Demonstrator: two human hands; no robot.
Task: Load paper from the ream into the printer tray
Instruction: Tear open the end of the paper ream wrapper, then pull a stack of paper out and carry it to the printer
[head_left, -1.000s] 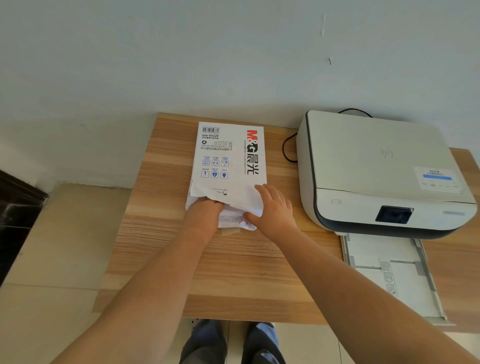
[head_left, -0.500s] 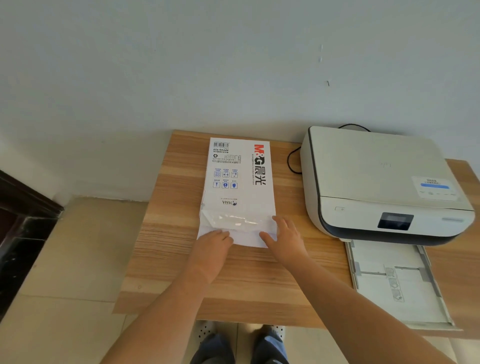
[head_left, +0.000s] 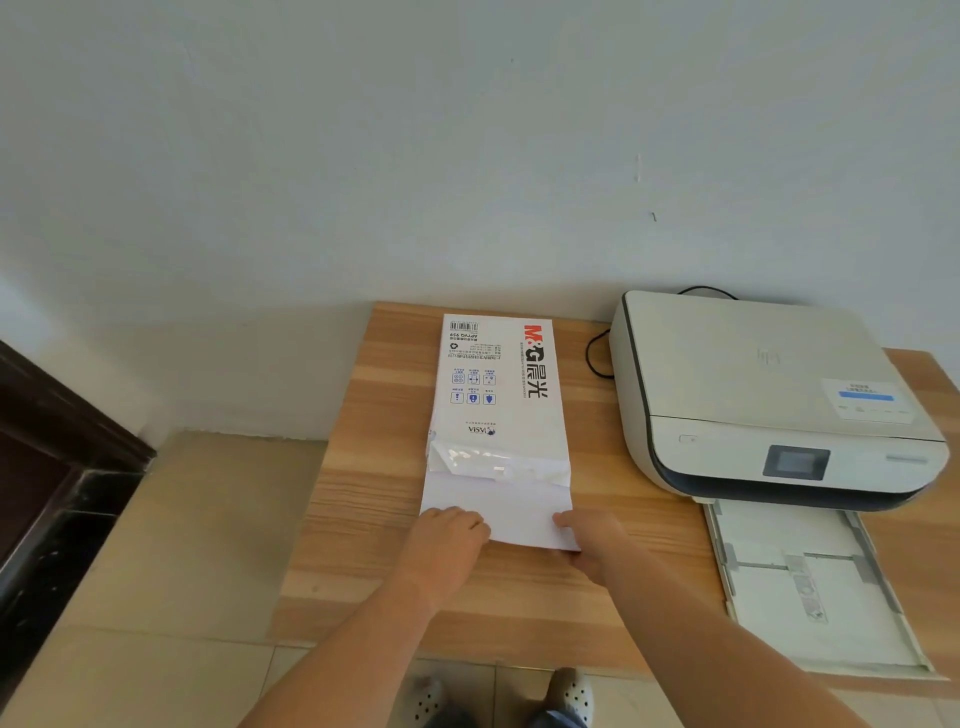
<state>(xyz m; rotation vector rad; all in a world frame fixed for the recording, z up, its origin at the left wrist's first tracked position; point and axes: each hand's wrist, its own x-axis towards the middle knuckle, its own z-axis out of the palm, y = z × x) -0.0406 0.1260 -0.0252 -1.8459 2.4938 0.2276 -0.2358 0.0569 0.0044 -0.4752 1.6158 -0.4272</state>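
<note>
The ream (head_left: 496, 384), a white wrapper printed with red and black lettering, is lying lengthwise on the wooden table (head_left: 363, 519), its far end reaching almost to the table's back edge and its open end facing the person. A stack of white paper (head_left: 511, 506) is sticking out of that torn, shiny open end toward the table's front edge.

The left hand (head_left: 449, 540) is resting on the near left corner of the protruding paper, its fingers curled over the sheet edge; how far under the stack they are reaching cannot be told. The right hand (head_left: 592, 540) is sitting at the near right corner, fingers (head_left: 566, 519) bent and pinching the stack's edge, with the thumb side hidden. Both hands are grasping the paper at its corners rather than lying flat.

The printer (head_left: 763, 395) is standing at the table's right side, near the back edge, well apart from the ream. Its tray (head_left: 810, 582) is lying pulled out toward the table's front right corner, its pale floor and guides showing. A black cable (head_left: 592, 353) is looping on the table between ream and printer.
</note>
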